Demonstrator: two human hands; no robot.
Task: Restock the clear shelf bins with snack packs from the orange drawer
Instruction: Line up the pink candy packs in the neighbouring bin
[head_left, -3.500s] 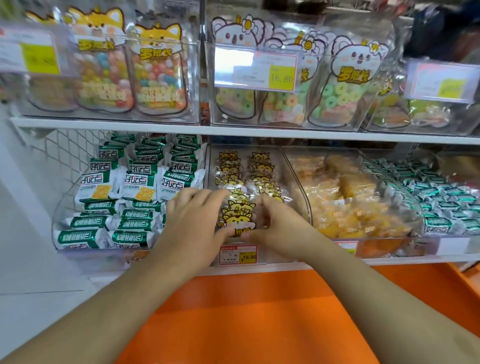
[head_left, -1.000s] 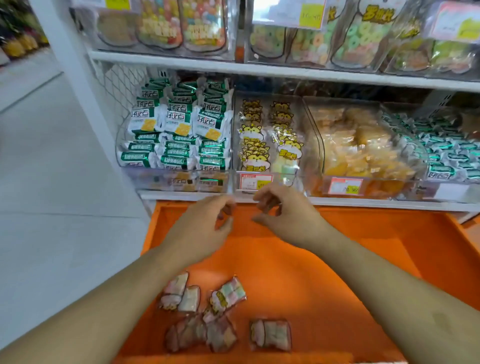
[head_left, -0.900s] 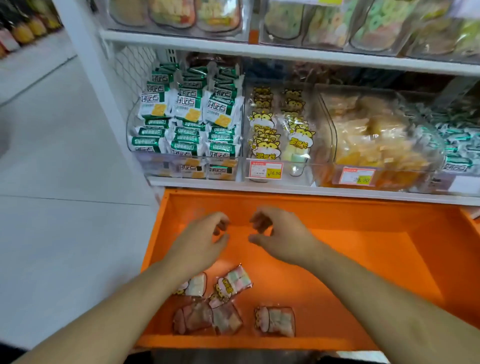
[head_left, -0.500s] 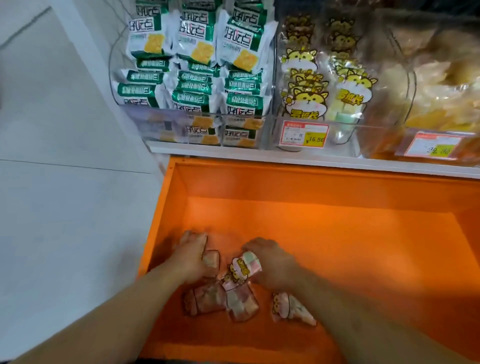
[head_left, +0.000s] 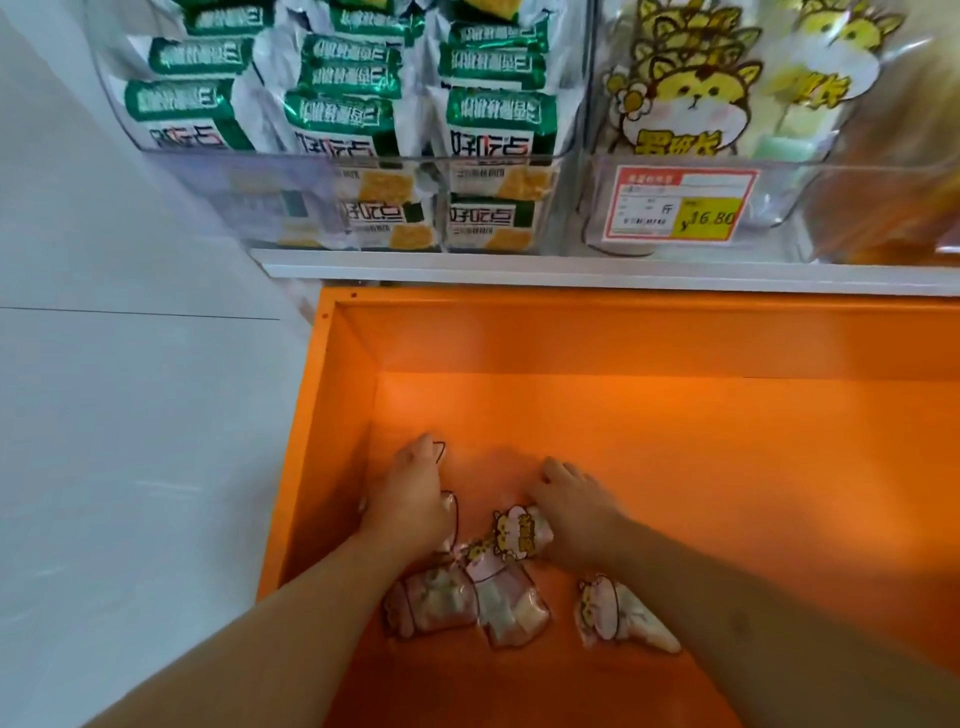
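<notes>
Now | hands: left hand (head_left: 410, 499) and right hand (head_left: 571, 512) each grip clear, pastel-filled snack packs (head_left: 517, 535) | orange drawer (head_left: 675, 457)

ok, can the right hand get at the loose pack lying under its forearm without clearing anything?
Probably yes. That pack lies flat and alone on the orange drawer floor, apart from the others. But the right hand already rests on another pack, so it would have to pull back.

My left hand (head_left: 410, 504) and right hand (head_left: 571, 514) rest on snack packs (head_left: 511, 603) inside the drawer (head_left: 675, 338), near its left wall; the shelf bins (head_left: 587, 176) stand above, behind it.
</notes>
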